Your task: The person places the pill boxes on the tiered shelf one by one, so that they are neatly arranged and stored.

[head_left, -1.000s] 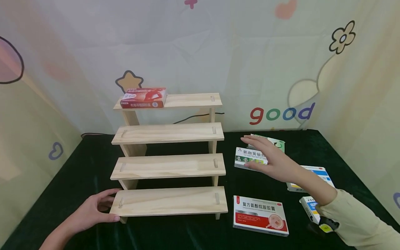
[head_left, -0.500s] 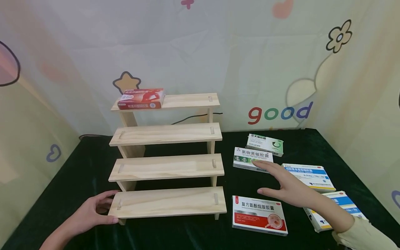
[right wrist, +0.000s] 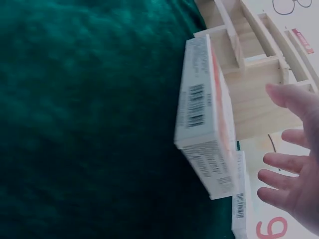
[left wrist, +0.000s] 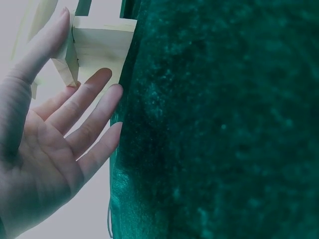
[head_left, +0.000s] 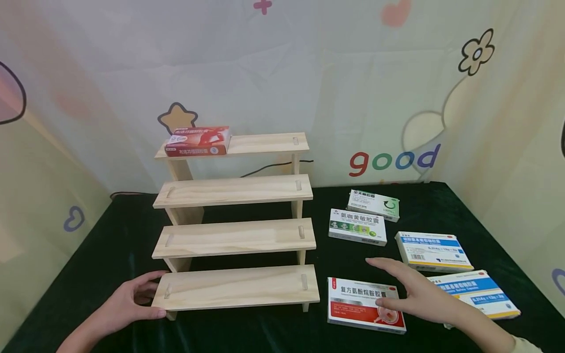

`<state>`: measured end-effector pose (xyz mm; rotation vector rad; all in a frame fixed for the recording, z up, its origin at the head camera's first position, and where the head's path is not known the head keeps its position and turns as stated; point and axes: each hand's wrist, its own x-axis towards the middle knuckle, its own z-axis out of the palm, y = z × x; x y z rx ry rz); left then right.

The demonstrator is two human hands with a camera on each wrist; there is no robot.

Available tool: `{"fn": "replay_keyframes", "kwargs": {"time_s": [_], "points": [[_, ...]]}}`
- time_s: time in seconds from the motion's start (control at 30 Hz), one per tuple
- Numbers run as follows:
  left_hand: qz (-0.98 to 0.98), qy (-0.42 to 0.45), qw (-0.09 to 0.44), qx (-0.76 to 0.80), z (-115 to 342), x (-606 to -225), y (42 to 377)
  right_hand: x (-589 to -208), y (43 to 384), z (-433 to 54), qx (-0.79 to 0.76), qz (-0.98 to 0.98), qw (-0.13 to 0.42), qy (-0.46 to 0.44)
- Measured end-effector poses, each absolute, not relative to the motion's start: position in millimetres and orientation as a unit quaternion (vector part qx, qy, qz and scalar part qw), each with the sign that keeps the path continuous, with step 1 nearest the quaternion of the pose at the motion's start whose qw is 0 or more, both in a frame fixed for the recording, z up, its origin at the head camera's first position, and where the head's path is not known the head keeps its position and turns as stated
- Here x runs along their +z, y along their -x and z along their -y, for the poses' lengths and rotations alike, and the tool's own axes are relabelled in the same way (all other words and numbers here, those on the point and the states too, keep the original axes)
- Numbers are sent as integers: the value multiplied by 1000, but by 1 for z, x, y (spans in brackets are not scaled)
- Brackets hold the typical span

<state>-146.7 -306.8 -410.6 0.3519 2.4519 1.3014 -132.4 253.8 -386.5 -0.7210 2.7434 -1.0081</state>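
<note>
The left hand [head_left: 125, 301] pinches the wooden stand [head_left: 238, 288] at its lower left corner, likely steadying it. A red-and-white box [head_left: 361, 305] lies face up on the surface [head_left: 247, 333] near the right hand [head_left: 423, 295], spread and empty, as if to span it

Dark green cloth [head_left: 247, 333] spreads before you, bearing a four-tier wooden shelf [head_left: 238, 288], with a red box [head_left: 197, 141] lying flat at the left end of its top tier. On the cloth to the shelf's right, you have five more boxes lying flat: a green box [head_left: 372, 204] at the back, a white box [head_left: 356, 226] just before it, a red-and-white box [head_left: 353, 307] beside the bottom tier, and, farther right, a rear blue box [head_left: 434, 251] and a partly hidden front blue box [head_left: 481, 290].
</note>
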Motion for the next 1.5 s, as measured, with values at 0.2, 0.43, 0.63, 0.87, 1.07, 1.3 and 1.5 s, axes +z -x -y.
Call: {"fn": "replay_keyframes", "kwargs": {"time_s": [0.2,0.43,0.63,0.87,1.07,1.3,1.5], "points": [[-863,-124,171,459,306,-410,147,-392,122,-256,-321,-916,60,234],[-862,-119,172,462,305,-410,147,-401,117,-262,-311,-923,71,216],[-862,-122,172,461,306,-410,147,-405,115,-265,-314,-920,95,216],[-860,-124,176,462,306,-410,147,-407,113,-266,-293,-923,108,225],[-862,-122,176,459,305,-409,147,-407,113,-266,-274,-929,122,215],[-861,-126,178,460,307,-410,148,-407,113,-265,-269,-932,123,207],[-859,-133,182,460,307,-409,150,-403,114,-266,-269,-933,110,210]]}}
